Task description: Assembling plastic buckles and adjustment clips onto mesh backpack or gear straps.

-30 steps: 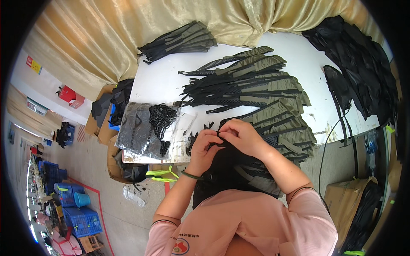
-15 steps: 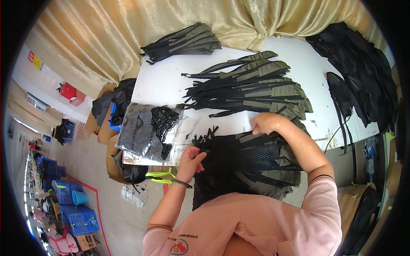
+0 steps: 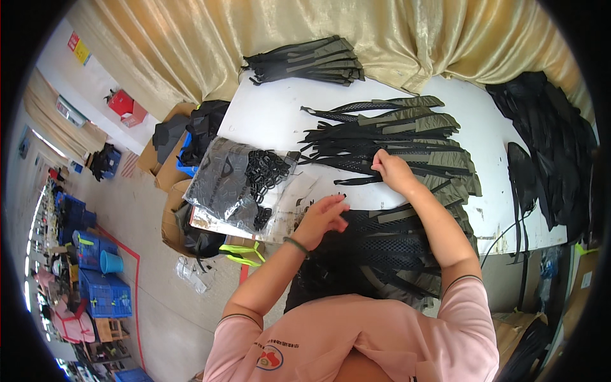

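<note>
Several black mesh straps with olive-grey fabric ends (image 3: 394,137) lie fanned across the white table (image 3: 267,105). More of the same straps (image 3: 394,245) hang over its near edge, against my body. My right hand (image 3: 393,172) is closed, its fingertips at the near side of the fanned straps; whatever it pinches is hidden. My left hand (image 3: 321,219) hovers over the black ends of the nearer straps, thumb and fingers apart. A small black tip shows beside its fingers, and I cannot tell whether they touch it.
A clear plastic bag (image 3: 223,175) with black plastic buckles (image 3: 266,173) lies at the table's left. Another strap bundle (image 3: 305,60) rests at the back by the gold curtain (image 3: 433,38). Black fabric pieces (image 3: 541,140) are heaped at right. Cardboard boxes (image 3: 173,219) stand at left.
My right hand has moved away from me onto the fanned straps. My left hand has left the near strap ends' side, shifting right and forward, and its fingers have spread. The view has shifted.
</note>
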The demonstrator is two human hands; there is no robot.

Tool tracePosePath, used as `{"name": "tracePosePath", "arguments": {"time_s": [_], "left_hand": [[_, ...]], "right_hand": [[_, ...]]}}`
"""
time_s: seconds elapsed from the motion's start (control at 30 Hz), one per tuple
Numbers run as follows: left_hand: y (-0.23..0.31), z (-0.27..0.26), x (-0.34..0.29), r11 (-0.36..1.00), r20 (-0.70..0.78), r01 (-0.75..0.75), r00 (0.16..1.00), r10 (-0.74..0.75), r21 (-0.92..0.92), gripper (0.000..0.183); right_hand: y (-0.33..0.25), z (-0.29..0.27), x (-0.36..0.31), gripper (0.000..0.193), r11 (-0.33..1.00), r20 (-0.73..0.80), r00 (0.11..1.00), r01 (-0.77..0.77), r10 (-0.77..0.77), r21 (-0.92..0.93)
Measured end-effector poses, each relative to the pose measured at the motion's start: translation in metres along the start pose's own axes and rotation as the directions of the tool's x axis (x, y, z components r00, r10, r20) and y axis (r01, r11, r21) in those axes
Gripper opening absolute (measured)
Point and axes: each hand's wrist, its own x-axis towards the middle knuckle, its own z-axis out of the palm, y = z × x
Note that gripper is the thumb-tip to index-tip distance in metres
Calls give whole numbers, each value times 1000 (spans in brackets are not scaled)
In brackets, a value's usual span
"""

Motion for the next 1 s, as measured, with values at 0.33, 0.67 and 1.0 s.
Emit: {"name": "tracePosePath", "arguments": {"time_s": [0.33, 0.67, 1.0], "left_hand": [[10, -7, 21, 897, -70, -343, 939, 337, -278, 22], [5, -20, -6, 864, -192, -468, 845, 499, 185, 14], [34, -183, 16, 585, -374, -89, 690, 620, 806, 8]], "right_hand": [[-28, -53, -37, 9, 915, 307, 951, -145, 24, 376], [-114, 17, -30, 38, 644, 264, 916, -8, -302, 765], [-113, 42, -20, 17, 669, 279, 942, -85, -189, 739]]}}
